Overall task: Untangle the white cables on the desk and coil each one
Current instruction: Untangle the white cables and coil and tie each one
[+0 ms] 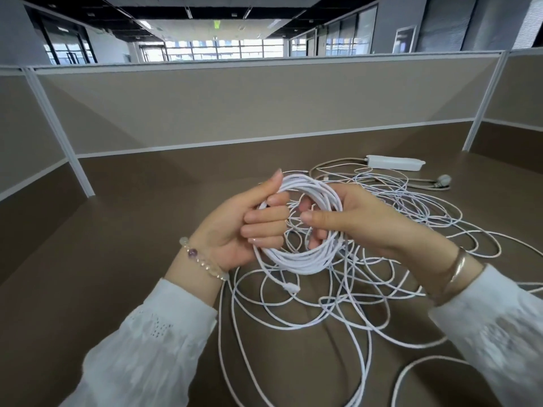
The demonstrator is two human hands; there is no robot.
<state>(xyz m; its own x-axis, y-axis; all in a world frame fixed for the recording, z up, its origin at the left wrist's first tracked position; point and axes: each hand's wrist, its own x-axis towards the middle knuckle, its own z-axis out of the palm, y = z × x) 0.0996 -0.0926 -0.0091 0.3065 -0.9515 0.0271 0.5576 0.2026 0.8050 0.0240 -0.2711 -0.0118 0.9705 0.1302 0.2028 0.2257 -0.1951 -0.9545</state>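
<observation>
Both hands are raised above the middle of the brown desk [123,259], facing each other across a round coil of thin white cable [305,259] held upright between them. The left hand [249,221] grips the coil's left side: its fingers are curled round the bundled turns, knuckles toward the camera, and the thumb lies straight up along the top of the coil. A bracelet of clear and purple beads [202,261] sits on that wrist, above a white lace-trimmed sleeve [152,345]. The right hand [352,221] comes in from the right with its palm turned left; its fingers wrap the coil's right side from behind, fingertips showing through the ring's opening, and the thumb points left across the front. Whether the thumb and forefinger also pinch a single strand I cannot tell. A gold-coloured bangle [458,268] circles the right wrist.

A short tail with a white connector plug [291,287] hangs from the coil's bottom. Below and to the right, loose tangled loops of white cable [367,306] sprawl over the desk toward its near edge. Toward the far right corner lie a white rectangular power strip [393,162] and, near it, its beige cord and plug [440,183]. Beige partition panels [235,107] stand along the far edge.
</observation>
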